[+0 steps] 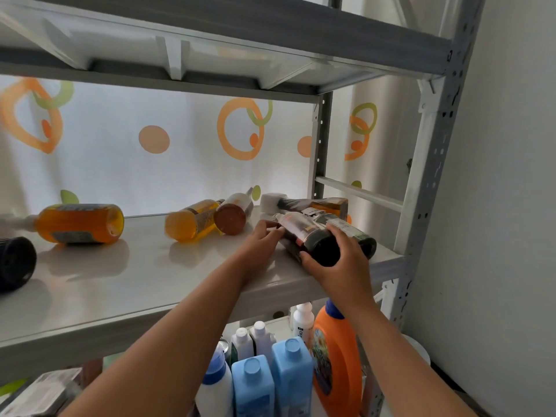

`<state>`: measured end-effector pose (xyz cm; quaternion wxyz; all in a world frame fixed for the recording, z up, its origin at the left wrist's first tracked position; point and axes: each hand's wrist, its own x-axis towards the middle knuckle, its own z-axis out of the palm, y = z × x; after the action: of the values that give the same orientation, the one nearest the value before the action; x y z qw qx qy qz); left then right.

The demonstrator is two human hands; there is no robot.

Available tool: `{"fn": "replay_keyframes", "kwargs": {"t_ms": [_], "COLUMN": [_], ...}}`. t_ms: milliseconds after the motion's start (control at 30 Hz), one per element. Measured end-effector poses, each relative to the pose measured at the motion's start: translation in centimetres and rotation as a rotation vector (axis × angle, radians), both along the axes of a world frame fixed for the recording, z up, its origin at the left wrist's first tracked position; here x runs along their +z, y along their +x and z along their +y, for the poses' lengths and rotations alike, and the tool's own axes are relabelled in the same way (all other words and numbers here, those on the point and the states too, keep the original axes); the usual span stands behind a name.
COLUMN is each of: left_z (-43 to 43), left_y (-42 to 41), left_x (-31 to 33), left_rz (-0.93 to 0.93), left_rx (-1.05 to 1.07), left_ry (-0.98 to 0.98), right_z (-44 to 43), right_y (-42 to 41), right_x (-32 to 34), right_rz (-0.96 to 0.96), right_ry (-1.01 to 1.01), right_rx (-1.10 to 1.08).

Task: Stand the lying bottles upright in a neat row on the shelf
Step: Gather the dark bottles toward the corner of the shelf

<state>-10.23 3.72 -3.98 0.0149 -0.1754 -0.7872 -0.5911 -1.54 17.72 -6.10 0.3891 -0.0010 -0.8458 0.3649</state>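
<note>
Several bottles lie on their sides on the white shelf (126, 275). At the right end a dark bottle (304, 233) lies tilted; my right hand (337, 260) grips its base and my left hand (264, 239) holds its neck end. Beside it lies a second dark bottle (358, 233), and behind them a bottle with a white cap (304, 204). In the middle lie a yellow bottle (189, 222) and a brown-bottomed bottle (233, 213). A big orange bottle (78, 224) lies at the left, and a black bottle (15, 263) at the left edge.
The metal rack's upright post (427, 164) stands right of the shelf, with an upper shelf (210, 46) overhead. Below stand blue bottles (270, 377), an orange detergent jug (337, 359) and white bottles (302, 322). A wall closes the right side.
</note>
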Motion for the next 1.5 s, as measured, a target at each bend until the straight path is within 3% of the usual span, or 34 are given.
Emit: {"fn": "replay_keyframes", "kwargs": {"t_ms": [167,367,767,1067,1300,1500], "left_z": [-0.1,-0.2,-0.2,-0.3,-1.6,-5.0], "left_y": [-0.4,-0.3,0.0,0.4,0.5,1.8], "left_x": [-0.4,-0.4,-0.3,0.0,0.5,1.9], "left_rz": [0.025,0.049,0.052,0.083,0.268,0.384], "left_rx": [-0.062,-0.119,-0.094,-0.08,0.239,0.296], "left_ry": [-0.079,-0.149,-0.047,-0.083,-0.021,-0.157], "right_z": [0.0,0.8,1.4,0.9,0.6,-2.1], "right_y": [0.4,0.8,1.0,1.2,1.2,1.4], "right_x": [-0.2,-0.1,0.5,0.4,1.4,3.2], "right_rz": [0.052,-0.002,-0.065,-0.127,-0.196,-0.004], "right_ry": [0.031,-0.008,0.019,0.046,0.221,0.232], "right_rx": [-0.126,-0.128,-0.104,-0.168,-0.251,-0.16]}}
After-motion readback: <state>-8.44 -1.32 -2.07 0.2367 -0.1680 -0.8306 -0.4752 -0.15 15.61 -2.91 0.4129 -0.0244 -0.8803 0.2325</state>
